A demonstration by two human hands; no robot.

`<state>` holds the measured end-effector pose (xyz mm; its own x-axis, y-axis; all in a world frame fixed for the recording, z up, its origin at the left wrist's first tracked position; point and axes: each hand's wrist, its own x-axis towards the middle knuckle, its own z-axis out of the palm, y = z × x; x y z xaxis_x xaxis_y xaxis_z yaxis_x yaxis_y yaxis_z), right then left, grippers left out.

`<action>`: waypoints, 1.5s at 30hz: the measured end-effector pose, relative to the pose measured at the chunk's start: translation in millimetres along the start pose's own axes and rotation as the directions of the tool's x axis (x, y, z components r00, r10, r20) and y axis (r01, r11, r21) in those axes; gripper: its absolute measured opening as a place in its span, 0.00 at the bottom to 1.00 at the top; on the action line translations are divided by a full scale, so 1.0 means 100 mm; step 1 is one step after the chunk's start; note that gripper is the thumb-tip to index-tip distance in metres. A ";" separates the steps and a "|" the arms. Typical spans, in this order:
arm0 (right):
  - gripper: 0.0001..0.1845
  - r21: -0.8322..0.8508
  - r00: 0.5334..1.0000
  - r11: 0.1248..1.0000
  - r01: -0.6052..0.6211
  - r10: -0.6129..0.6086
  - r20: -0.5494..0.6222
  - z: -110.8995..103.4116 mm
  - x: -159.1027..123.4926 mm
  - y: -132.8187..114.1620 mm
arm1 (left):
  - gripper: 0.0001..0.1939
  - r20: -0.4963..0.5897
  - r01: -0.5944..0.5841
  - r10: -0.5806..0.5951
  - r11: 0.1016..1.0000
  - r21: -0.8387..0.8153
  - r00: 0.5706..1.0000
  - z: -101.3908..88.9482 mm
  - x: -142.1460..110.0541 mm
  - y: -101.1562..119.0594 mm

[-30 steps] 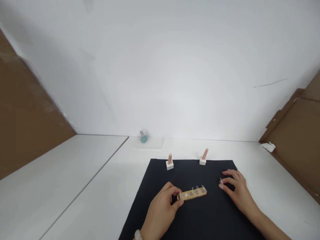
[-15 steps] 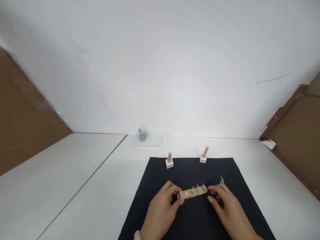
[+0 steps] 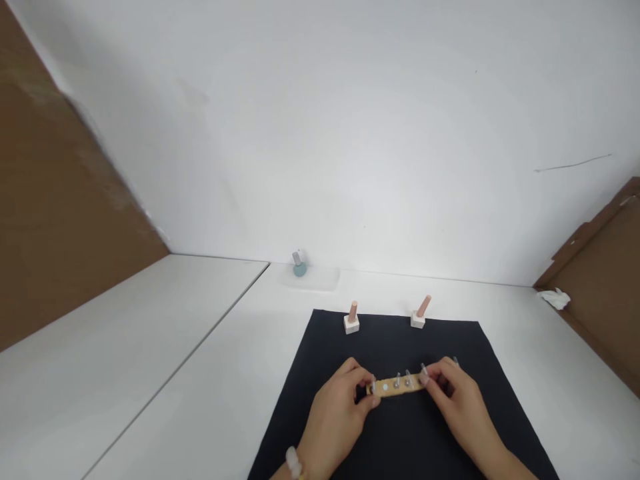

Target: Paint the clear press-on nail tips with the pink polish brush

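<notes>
A narrow yellowish wooden strip (image 3: 393,387) lies over the black mat, bearing small clear nail tips (image 3: 408,379) upright on little stands and one bare white dot. My left hand (image 3: 340,413) pinches the strip's left end between thumb and fingers, beside the nail tip there. At the right end, my right hand (image 3: 457,400) has thumb and forefinger closed at the base of the last clear nail tip (image 3: 424,371), which leans left. Whether that tip's stand still touches the strip is hidden by the fingers. Another clear tip (image 3: 456,361) shows behind my right hand.
Two square white nail polish bottles with pinkish caps, left (image 3: 352,323) and right (image 3: 418,319), stand along the back of the black mat (image 3: 395,447). Behind are a teal bottle (image 3: 299,269) on a clear tray (image 3: 325,280), a white wall, and crumpled tissue (image 3: 555,299) at right.
My right hand has moved in to the strip's right end and closed its fingertips on the last nail tip. My left hand keeps its hold. The whole view has shifted and tilted slightly.
</notes>
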<state>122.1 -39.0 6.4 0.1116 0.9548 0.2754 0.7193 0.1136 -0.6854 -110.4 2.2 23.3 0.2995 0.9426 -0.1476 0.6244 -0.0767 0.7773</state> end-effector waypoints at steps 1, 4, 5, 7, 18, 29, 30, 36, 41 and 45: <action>0.19 0.008 0.999 1.000 -0.009 0.009 -0.036 -0.02 0.00 -0.02 | 0.06 -0.001 0.000 0.000 1.000 -0.003 1.000 0.00 0.00 0.00; 0.15 0.045 0.993 0.999 0.022 -0.017 -0.119 -0.04 -0.03 -0.15 | 0.06 -0.008 -0.003 0.003 1.000 0.000 1.000 0.00 -0.01 0.00; 0.13 0.055 0.989 0.996 0.077 -0.069 -0.127 -0.02 -0.04 -0.21 | 0.06 -0.014 -0.006 0.006 1.000 0.006 1.000 0.00 -0.01 0.01; 0.10 0.011 0.968 0.976 0.218 -0.215 -0.129 0.06 -0.06 -0.33 | 0.07 -0.023 -0.013 0.013 1.000 0.020 1.000 0.01 -0.01 0.01; 0.11 -0.306 0.943 0.896 0.321 -0.333 0.013 0.44 -0.03 -0.37 | 0.07 -0.028 -0.043 0.044 0.999 0.023 0.999 0.02 -0.03 -0.01; 0.17 -0.309 0.926 0.879 0.363 -0.378 0.012 0.01 -0.18 -0.16 | 0.06 -0.003 -0.015 0.015 0.999 0.035 1.000 0.01 -0.02 0.01; 0.16 -0.305 0.936 0.893 0.331 -0.351 -0.013 -0.04 -0.21 -0.09 | 0.06 0.002 -0.010 0.010 0.999 0.034 1.000 0.00 -0.02 0.01; 0.11 -0.207 0.987 0.966 0.158 -0.150 0.056 -0.01 -0.28 0.12 | 0.06 0.021 -0.006 0.005 0.999 0.036 1.000 0.01 0.00 -0.01; 0.12 -0.148 0.993 0.986 0.071 -0.056 0.106 0.13 -0.13 -0.08 | 0.07 0.019 -0.040 0.040 0.999 0.037 0.999 0.02 -0.01 -0.02; 0.10 -0.113 0.993 0.991 0.073 -0.062 0.099 0.18 -0.07 -0.14 | 0.07 0.024 -0.047 0.046 0.998 0.029 0.999 0.03 0.00 -0.05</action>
<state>98.3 -42.6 1.8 -0.0013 0.9685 0.2492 0.7987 0.1509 -0.5825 -111.5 1.8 18.0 0.3452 0.9300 -0.1265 0.6307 -0.1301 0.7650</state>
